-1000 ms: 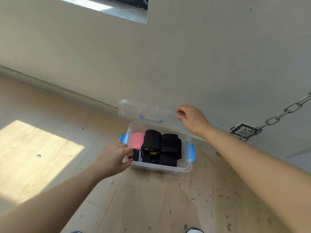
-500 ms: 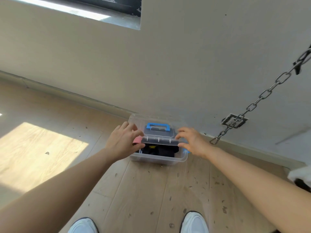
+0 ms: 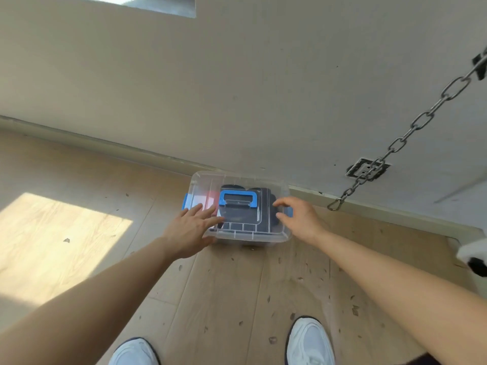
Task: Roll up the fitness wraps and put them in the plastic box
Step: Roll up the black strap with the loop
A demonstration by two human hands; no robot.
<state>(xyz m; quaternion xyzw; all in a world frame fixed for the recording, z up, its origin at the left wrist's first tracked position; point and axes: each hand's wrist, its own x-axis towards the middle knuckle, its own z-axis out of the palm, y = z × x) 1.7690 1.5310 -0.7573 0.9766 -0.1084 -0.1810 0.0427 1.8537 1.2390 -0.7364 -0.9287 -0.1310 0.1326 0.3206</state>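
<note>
The clear plastic box (image 3: 250,237) stands on the wooden floor by the wall, its transparent lid (image 3: 210,180) lying flat on top with a blue handle (image 3: 238,198). Rolled fitness wraps show through the lid: a pink one (image 3: 210,197) at the left and black ones (image 3: 268,222) across the rest. My left hand (image 3: 191,229) rests flat on the lid's left front part, fingers spread. My right hand (image 3: 300,218) lies on the lid's right edge, fingers loosely bent, over the right blue latch. A blue latch (image 3: 185,202) sticks out at the left side.
A steel chain (image 3: 400,142) with a carabiner hangs at the right, in front of a wall socket (image 3: 367,168). My two white shoes (image 3: 309,341) stand near the bottom edge. A sunlit patch (image 3: 52,241) lies on the floor at left. A white and black object (image 3: 474,256) shows at the right edge.
The lid has come down from upright to flat on the box. Both hands now lie on top of it, the left one with fingers spread.
</note>
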